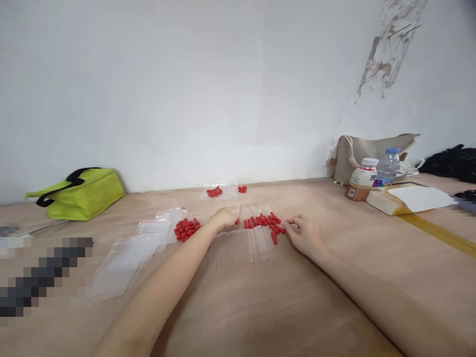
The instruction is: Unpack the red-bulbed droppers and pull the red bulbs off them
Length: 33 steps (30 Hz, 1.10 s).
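Note:
A row of clear glass dropper tubes (241,246) lies on the brown table, several with red rubber bulbs (265,220) on their far ends. My left hand (226,217) reaches over the tubes with its fingers curled; what it holds, if anything, is hidden. My right hand (303,234) pinches a red bulb at the right end of the row. A loose pile of red bulbs (187,229) lies left of my left hand.
Clear plastic bags (126,258) lie at the left. More red bulbs on a bag (215,191) sit by the wall. A green bag (80,193) is far left. A beige tote (372,151), two bottles (361,179) and a yellow-edged pad (409,199) are far right.

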Motion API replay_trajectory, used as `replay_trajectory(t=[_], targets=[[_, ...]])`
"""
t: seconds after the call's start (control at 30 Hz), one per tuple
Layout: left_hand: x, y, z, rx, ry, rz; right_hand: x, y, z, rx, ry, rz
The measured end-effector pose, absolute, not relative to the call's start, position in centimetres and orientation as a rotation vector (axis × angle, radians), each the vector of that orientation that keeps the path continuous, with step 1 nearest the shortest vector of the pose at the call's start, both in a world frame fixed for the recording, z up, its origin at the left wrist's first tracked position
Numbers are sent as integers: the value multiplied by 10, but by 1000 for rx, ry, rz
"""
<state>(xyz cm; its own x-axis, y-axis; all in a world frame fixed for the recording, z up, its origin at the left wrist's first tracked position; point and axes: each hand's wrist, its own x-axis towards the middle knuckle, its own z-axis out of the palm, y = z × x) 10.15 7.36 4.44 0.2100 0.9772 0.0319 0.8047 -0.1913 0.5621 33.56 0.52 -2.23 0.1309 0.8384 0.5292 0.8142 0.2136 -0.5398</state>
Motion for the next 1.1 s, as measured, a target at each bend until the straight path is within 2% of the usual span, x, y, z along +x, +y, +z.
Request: replay_trajectory(t=[0.2,0.33,0.43,0.63,1.1], targets=[[63,20,51,2365,1629,678,324,-6,-16,-1323,-1637,-75],[37,-18,23,2819,1331,983,305,-25,-8,-1099,-1778,-120],[29,-36,2,2929,1129,1151,288,-40,-3,-954,-2011,-203],[37,-43,-7,2914,1033,1181,264,-50,-5,-825,-2124,-432],[39,-52,6,3157,897,1017,263,-57,-7,-728,-2208,-435]])
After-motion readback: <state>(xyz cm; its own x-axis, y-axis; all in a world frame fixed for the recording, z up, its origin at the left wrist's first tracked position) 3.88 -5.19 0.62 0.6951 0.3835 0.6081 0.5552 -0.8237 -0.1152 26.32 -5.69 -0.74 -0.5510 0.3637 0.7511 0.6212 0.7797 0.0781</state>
